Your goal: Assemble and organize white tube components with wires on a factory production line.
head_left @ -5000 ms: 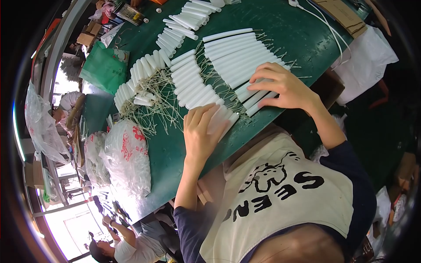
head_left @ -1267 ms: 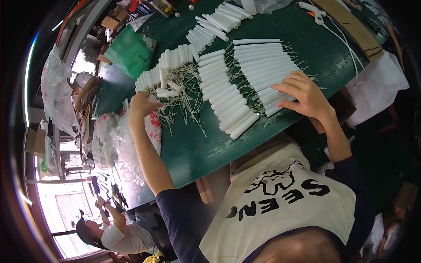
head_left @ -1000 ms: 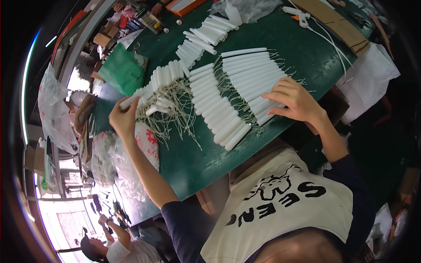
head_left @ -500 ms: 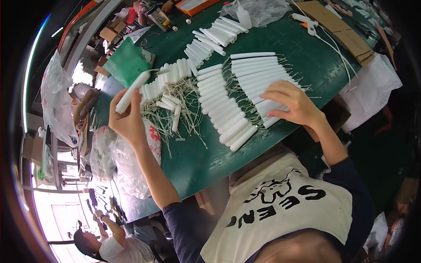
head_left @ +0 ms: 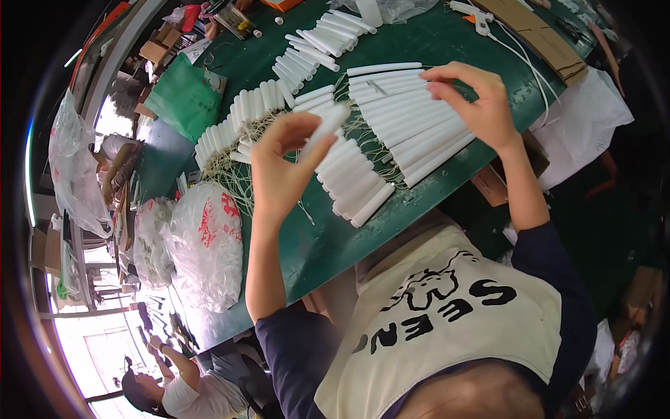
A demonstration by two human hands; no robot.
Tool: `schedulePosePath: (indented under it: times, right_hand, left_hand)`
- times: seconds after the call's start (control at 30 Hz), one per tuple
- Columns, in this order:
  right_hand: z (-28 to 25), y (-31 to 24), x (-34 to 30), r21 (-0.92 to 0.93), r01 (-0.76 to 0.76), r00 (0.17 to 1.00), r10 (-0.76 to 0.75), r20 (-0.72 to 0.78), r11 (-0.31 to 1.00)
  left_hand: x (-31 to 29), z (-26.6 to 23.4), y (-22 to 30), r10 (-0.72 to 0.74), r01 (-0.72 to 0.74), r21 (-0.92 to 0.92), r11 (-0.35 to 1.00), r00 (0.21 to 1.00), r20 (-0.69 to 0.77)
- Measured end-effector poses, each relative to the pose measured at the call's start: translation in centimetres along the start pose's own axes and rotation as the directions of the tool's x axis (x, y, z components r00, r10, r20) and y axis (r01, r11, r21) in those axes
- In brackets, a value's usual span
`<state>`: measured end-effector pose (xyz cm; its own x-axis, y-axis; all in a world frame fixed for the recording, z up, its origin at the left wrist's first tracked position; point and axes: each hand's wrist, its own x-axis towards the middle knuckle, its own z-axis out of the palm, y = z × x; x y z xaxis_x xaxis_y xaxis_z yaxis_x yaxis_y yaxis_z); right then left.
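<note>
My left hand [head_left: 283, 157] pinches a slim white tube [head_left: 329, 124] between thumb and fingers, above the nearer row of white tubes; the tube is blurred. My right hand [head_left: 478, 101] hovers over the far upper corner of a neat row of white tubes [head_left: 412, 122], thumb and forefinger apart, with nothing visible between them. Thin pale cords stick out of the tube ends. Left of that row lies another row of white tubes [head_left: 352, 178]. Behind my left hand, more white tubes [head_left: 255, 101] lie with a tangle of cords [head_left: 227, 164], partly hidden.
On the green table [head_left: 300, 244] lie a far group of white tubes [head_left: 321, 42], a white glue gun [head_left: 481, 17] with its cable, and a long cardboard piece [head_left: 534, 35]. A green bag [head_left: 183, 98] and clear plastic bags [head_left: 206, 244] stand left. Another person [head_left: 185, 387] sits at lower left.
My left hand has swung right with the tube, from beside the green bag to over the tube rows. My right hand has risen from the row's near part to its far corner.
</note>
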<state>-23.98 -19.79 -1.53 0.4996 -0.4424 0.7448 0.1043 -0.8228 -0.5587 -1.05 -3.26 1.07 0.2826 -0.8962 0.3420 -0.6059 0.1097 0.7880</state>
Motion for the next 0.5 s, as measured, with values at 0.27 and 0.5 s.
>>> schedulePosePath:
  times: [0.27, 0.5]
  right_hand:
    - [-1.1, 2.4, -1.3, -0.212, -0.043, 0.97, 0.092, 0.223, 0.976]
    - [-0.3, 3.7, -2.1, -0.218, -0.02, 0.966, 0.075, 0.247, 0.976]
  left_hand:
    - [-3.2, 1.3, -2.8, -0.195, 0.1, 0.309, 0.946, 0.935, 0.297]
    - [-3.2, 1.4, -3.5, -0.24, 0.165, 0.231, 0.959, 0.906, 0.349]
